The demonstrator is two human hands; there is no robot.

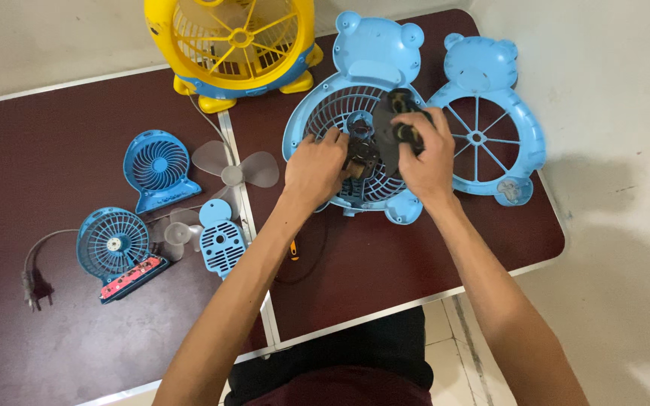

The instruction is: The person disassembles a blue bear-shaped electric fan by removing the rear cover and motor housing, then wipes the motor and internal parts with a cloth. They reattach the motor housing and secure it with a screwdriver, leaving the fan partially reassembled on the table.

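A blue bear-shaped fan shell [374, 53] with a round grille lies flat on the dark table. Over its grille my left hand [316, 167] grips a small dark motor block [360, 158]. My right hand [426, 154] holds a black fan part [394, 120] beside the motor, fingers curled around it. The two hands nearly touch above the grille's middle. What lies under the palms is hidden.
A second blue bear-shaped grille [490, 113] lies to the right near the table [385, 263] edge. A yellow fan [235, 41] stands at the back. At left lie small blue fan parts [158, 167], a clear propeller [236, 169], another grille [114, 244] and a plug [30, 287].
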